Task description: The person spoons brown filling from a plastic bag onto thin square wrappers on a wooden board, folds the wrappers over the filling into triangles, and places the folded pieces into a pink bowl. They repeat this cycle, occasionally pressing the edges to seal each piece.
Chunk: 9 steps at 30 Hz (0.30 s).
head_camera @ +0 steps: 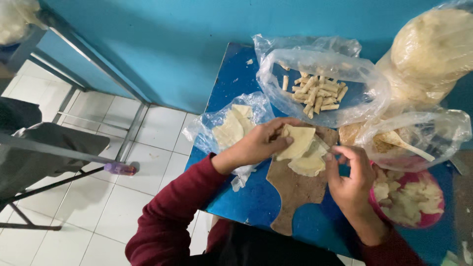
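My left hand (261,143) pinches a pale thin dough wrapper (295,140) by its left edge, lifting it over a brown wooden board (295,189) on a blue table (246,197). A second wrapper (308,165) lies under it on the board. My right hand (350,177) hovers at the board's right side, fingers curled near the wrappers' edge and holding nothing that I can see.
A clear bag with several wrappers (231,128) lies left of the board. Another clear bag (320,91) behind holds several rolled sticks. A pink bowl (433,216) of pale pieces, a bag with a wooden spoon (404,143) and a large filled bag (433,49) stand right. A chair (44,152) is on the tiled floor.
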{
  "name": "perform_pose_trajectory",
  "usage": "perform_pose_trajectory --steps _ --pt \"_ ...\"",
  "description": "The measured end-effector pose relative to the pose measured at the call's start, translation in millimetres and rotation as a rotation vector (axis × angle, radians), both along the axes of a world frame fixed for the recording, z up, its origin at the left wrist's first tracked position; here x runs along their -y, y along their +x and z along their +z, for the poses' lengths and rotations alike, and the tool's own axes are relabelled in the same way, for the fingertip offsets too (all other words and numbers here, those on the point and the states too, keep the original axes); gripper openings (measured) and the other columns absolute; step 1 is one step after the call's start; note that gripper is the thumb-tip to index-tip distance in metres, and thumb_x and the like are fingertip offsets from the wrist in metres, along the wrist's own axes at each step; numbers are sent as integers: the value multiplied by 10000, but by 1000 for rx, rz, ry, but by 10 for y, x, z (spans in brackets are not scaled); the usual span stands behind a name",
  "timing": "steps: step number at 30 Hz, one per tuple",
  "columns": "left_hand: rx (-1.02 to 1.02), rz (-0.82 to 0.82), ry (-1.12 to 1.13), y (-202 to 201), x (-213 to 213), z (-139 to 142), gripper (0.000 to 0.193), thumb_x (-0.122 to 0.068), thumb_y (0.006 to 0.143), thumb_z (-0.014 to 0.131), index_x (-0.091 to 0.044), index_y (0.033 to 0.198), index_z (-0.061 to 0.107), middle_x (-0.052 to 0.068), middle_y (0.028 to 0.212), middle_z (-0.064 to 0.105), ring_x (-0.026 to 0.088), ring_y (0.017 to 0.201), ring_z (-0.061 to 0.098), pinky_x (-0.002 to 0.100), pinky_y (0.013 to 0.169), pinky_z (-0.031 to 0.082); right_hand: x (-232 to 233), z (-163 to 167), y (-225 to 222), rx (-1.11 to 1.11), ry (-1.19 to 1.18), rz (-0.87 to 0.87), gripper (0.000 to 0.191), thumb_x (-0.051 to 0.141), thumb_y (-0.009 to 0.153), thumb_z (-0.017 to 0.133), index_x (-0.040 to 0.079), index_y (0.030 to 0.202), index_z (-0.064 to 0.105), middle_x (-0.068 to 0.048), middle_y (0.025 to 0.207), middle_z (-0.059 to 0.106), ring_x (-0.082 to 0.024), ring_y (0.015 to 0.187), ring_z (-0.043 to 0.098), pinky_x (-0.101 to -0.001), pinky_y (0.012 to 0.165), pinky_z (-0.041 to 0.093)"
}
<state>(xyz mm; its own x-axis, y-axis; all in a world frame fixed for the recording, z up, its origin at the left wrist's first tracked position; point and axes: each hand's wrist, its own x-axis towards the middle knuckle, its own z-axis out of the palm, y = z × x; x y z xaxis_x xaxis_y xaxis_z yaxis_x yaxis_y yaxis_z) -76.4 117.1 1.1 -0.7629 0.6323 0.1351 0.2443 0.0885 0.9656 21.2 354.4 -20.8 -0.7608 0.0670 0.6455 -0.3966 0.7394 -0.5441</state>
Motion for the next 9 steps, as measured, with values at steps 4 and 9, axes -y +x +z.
perform_pose_trajectory --steps 4,9 --pt "482 -64 262 -74 -416 -394 463 -205 1089 518 -39 1520 478 -106 991 634 6 814 521 213 713 445 -14 -8 16 39 -59 -30 209 40 931 782 59 1101 662 -63 907 655 -194 761 616 -324 727 499" --pt "766 -205 471 1 -582 -1139 696 -156 1051 529 -108 1695 270 -79 914 548 25 734 452 197 684 416 9 -5 -108 213 -71 17 290 94 835 841 62 1073 679 -86 941 689 -206 761 641 -323 712 521"
